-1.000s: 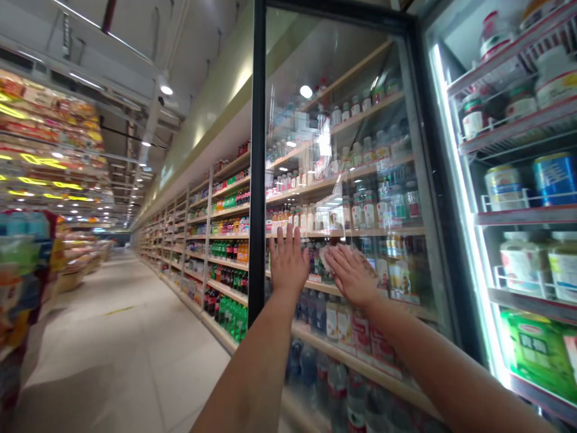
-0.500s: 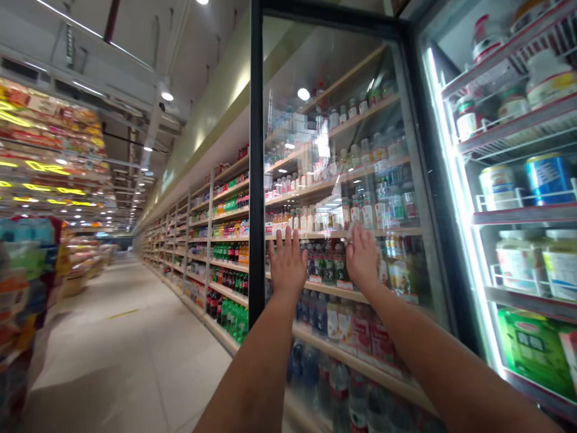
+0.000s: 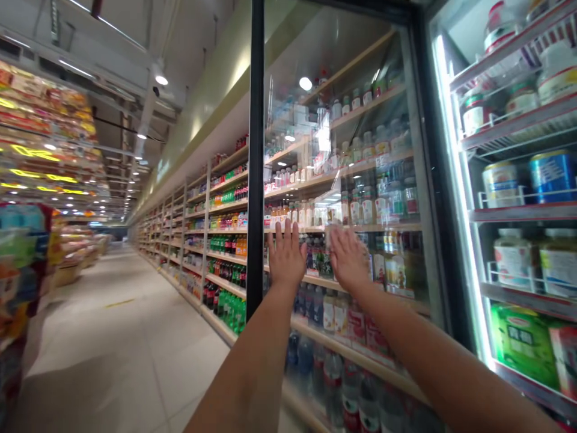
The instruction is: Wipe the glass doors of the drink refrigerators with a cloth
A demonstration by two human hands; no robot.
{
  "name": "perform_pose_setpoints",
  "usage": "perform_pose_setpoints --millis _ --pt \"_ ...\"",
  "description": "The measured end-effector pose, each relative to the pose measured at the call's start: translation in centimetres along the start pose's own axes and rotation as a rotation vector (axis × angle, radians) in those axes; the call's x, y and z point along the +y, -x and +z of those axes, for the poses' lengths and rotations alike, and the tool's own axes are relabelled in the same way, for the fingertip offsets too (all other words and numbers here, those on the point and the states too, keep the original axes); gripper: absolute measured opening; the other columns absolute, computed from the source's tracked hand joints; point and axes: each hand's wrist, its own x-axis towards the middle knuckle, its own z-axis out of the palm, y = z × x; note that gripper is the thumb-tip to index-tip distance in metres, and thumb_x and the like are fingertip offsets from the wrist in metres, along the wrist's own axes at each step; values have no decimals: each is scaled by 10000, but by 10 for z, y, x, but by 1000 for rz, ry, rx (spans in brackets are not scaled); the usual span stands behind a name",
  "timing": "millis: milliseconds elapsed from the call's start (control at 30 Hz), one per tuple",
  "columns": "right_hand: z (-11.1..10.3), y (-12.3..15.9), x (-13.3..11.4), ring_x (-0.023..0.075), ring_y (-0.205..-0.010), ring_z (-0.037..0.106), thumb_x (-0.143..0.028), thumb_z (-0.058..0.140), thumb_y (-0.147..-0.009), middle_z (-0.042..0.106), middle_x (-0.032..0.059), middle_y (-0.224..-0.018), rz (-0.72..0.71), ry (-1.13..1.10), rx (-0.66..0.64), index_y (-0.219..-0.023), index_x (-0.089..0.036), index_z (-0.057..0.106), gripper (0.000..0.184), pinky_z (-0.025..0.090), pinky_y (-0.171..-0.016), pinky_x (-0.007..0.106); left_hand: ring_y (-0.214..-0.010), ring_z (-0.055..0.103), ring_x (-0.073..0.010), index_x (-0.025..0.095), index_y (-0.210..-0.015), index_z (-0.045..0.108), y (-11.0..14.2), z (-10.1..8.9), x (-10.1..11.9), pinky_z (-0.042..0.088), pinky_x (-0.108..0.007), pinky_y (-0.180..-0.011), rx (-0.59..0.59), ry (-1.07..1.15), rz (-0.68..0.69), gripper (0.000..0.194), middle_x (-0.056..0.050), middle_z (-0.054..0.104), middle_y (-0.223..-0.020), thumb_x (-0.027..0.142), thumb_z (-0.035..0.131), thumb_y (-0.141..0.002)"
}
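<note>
The glass door [image 3: 383, 48] of an upright drinks fridge stands swung out in front of me, with a black frame [image 3: 256, 150]. My left hand [image 3: 287, 255] lies on the pane near the free edge, fingers stretched and spread, holding nothing. To its right, my right hand [image 3: 351, 258] is laid flat against the same glass. A pale, thin cloth [image 3: 332, 231] shows under and beside its fingers; most of it is hidden by the hand and blurred. Through the pane, shelves of bottles are visible behind both hands.
On the right, the lit fridge shelves [image 3: 518, 213] carry bottles, cans [image 3: 552, 174] and a green pack [image 3: 523, 346]. Long drink shelves [image 3: 228, 231] run back along the wall to the left. Beyond the tiled aisle floor [image 3: 112, 349] stands a goods display [image 3: 22, 258].
My right hand has slid left across the glass with the cloth, closer to my left hand. The left hand stays at nearly the same place on the pane. The view has shifted slightly.
</note>
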Motion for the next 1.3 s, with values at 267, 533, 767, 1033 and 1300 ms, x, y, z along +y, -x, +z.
perform_pose_setpoints --millis 267,533,767,1033,1300 --pt "2 2 3 351 -1531 238 -253 318 -1015 342 157 -1637 289 17 98 -1617 -153 262 613 310 -1173 616 -1571 72 -313 126 -1591 309 -4 0 0 136 -557 -1277 -10 29 -6 616 -109 190 -1677 341 419 -1025" --pt "4 19 7 322 -1532 252 -279 309 -1032 344 121 -1643 281 -6 74 -1611 -184 285 587 285 -1206 586 -1574 104 -268 132 -1571 360 84 -7 -1 65 -498 -1294 -40 -18 222 594 -78 246 -1665 390 402 -1038" --pt "0 -10 -24 279 -1559 193 -245 359 -1005 341 38 -1653 -118 -65 -84 -1591 -243 347 586 213 -1250 535 -1577 53 -283 172 -1484 514 190 22 -11 -35 -503 -1288 -45 -77 403 578 -52 305 -1651 470 499 -990" --pt "-5 -94 -71 321 -1562 153 -258 378 -1012 249 41 -1688 7 -125 -90 -1598 -196 324 592 148 -1261 581 -1572 103 -274 184 -1452 556 189 37 -16 -27 -488 -1286 -37 -42 381 529 -45 440 -1586 435 482 -992" --pt "24 9 -107 249 -1562 185 -273 404 -1026 353 18 -1646 -759 -234 -324 -1566 -182 390 547 102 -1294 503 -1244 590 -277 177 -1195 740 195 43 -15 22 -481 -1282 -48 17 334 342 -97 737 -1186 340 536 -974"
